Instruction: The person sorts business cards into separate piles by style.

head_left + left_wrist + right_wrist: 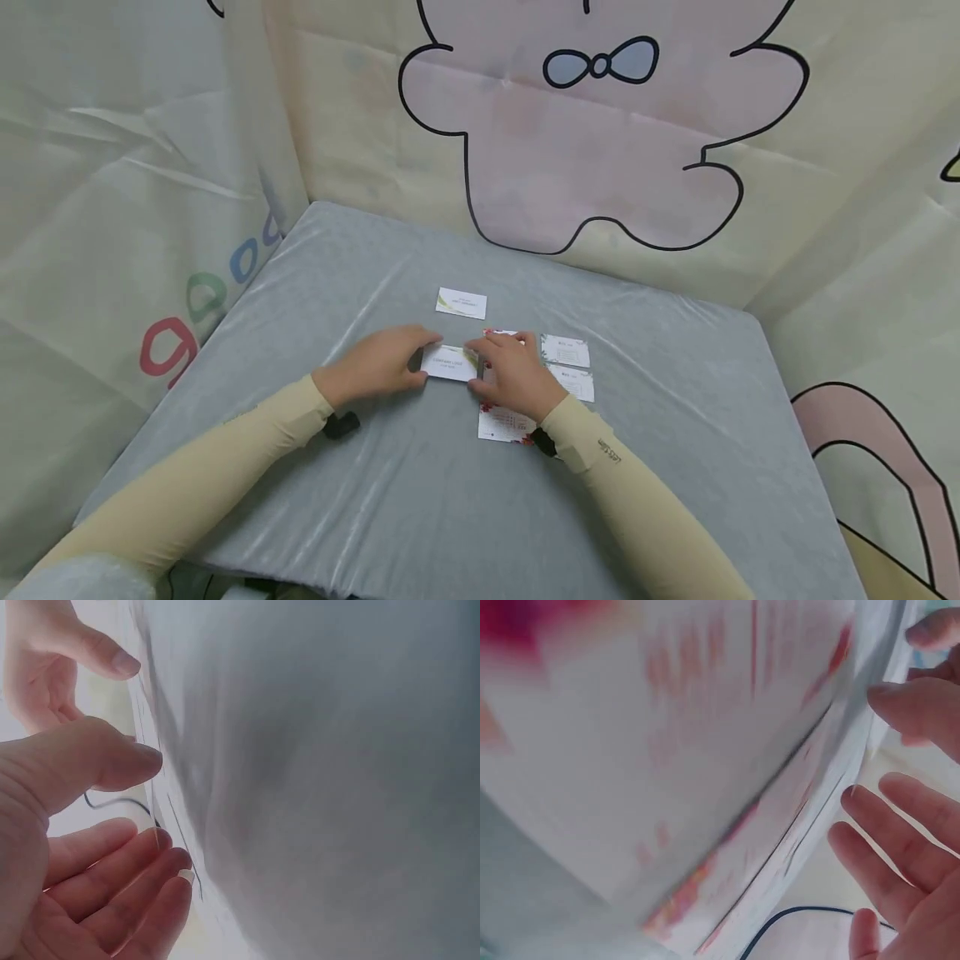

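A white business card [448, 364] with a green corner and small print lies between both hands near the middle of the table. The left hand [378, 362] holds its left side, thumb at the near corner and fingertips at the far one. On the other side, the right hand [519, 377] holds the right edge between thumb and fingers. Beneath and around the right hand are red-flowered cards [501, 423], partly hidden by it. In the right wrist view these flowered cards [705, 750] loom large and blurred, lying in a column.
A similar green-cornered card [461, 303] lies farther back. Two leaf-patterned cards [566, 351] are to the right of the right hand, one nearer than the other. Grey cloth covers the table [420, 483]; printed fabric curtains [360, 108] hang around its back and sides.
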Motion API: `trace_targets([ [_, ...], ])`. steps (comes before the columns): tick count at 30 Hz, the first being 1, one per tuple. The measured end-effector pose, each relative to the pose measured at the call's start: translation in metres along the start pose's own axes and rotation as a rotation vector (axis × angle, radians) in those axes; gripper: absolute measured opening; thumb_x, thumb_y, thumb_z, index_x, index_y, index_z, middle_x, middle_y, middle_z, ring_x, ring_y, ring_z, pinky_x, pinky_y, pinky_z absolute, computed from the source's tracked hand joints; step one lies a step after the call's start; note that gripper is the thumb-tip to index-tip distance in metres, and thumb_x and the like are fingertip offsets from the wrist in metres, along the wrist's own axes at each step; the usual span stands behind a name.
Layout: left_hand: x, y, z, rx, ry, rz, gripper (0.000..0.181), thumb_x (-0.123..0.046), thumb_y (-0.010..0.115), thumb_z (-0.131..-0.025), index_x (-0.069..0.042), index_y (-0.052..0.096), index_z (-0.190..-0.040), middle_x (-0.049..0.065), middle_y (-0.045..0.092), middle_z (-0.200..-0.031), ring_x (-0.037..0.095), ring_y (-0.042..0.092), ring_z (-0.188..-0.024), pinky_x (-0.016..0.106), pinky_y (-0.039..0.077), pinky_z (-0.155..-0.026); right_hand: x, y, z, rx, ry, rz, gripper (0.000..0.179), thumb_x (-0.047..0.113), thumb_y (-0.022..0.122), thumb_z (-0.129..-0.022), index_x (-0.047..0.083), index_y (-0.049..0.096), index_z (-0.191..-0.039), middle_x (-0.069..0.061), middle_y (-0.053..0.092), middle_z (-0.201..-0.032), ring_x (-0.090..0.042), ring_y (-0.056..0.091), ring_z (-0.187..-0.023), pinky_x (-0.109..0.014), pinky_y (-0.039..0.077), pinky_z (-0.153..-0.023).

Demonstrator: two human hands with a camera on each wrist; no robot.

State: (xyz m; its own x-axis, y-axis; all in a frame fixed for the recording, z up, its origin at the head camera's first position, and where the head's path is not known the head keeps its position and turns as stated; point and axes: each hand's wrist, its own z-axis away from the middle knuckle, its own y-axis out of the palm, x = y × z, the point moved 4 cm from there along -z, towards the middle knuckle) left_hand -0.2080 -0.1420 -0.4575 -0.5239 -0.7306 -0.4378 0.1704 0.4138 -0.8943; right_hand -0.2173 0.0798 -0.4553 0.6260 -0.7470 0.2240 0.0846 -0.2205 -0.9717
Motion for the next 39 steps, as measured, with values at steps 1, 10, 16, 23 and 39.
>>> trace_targets([
  [1, 0.004, -0.002, -0.008, 0.007, -0.014, 0.002, 0.061, -0.017, 0.082, -0.09, 0.0, 0.063, -0.146, 0.015, 0.071, -0.14, 0.029, 0.068, -0.127, 0.046, 0.055, -0.11, -0.004, -0.001, -0.007, 0.008, 0.014, -0.001, 0.056, 0.032, 0.085, -0.094, 0.016, 0.066, -0.145, -0.004, 0.072, -0.137, -0.023, 0.065, -0.133, -0.058, 0.036, -0.113],
  [10, 0.039, -0.01, -0.066, 0.033, -0.099, 0.038, 0.062, -0.011, 0.078, -0.091, 0.0, 0.06, -0.149, 0.018, 0.068, -0.146, 0.033, 0.064, -0.135, 0.048, 0.05, -0.118, -0.04, -0.006, -0.061, 0.054, 0.146, -0.063, 0.062, 0.033, 0.079, -0.099, 0.016, 0.057, -0.155, -0.005, 0.065, -0.152, -0.024, 0.059, -0.143, -0.057, 0.031, -0.118],
  [16, 0.052, -0.005, -0.089, 0.061, -0.133, 0.009, 0.059, -0.013, 0.078, -0.095, 0.0, 0.061, -0.15, 0.018, 0.067, -0.149, 0.034, 0.062, -0.141, 0.048, 0.048, -0.121, -0.052, -0.005, -0.079, 0.093, 0.237, -0.125, 0.064, 0.03, 0.08, -0.099, 0.018, 0.055, -0.157, -0.006, 0.066, -0.15, -0.025, 0.061, -0.14, -0.055, 0.032, -0.117],
  [23, 0.05, -0.001, -0.098, 0.104, -0.135, 0.009, 0.061, -0.01, 0.076, -0.093, 0.001, 0.059, -0.151, 0.02, 0.066, -0.149, 0.034, 0.062, -0.139, 0.048, 0.048, -0.12, -0.062, 0.005, -0.082, 0.136, 0.297, -0.206, 0.066, 0.03, 0.081, -0.097, 0.017, 0.057, -0.157, -0.006, 0.064, -0.154, -0.028, 0.055, -0.149, -0.057, 0.034, -0.13],
  [39, 0.051, -0.014, -0.111, 0.089, -0.132, 0.052, 0.063, -0.013, 0.078, -0.095, -0.001, 0.058, -0.153, 0.018, 0.065, -0.149, 0.033, 0.06, -0.141, 0.047, 0.046, -0.122, -0.068, -0.002, -0.093, 0.144, 0.264, -0.269, 0.063, 0.024, 0.08, -0.098, 0.017, 0.057, -0.156, -0.005, 0.066, -0.147, -0.026, 0.062, -0.131, -0.049, 0.052, -0.117],
])
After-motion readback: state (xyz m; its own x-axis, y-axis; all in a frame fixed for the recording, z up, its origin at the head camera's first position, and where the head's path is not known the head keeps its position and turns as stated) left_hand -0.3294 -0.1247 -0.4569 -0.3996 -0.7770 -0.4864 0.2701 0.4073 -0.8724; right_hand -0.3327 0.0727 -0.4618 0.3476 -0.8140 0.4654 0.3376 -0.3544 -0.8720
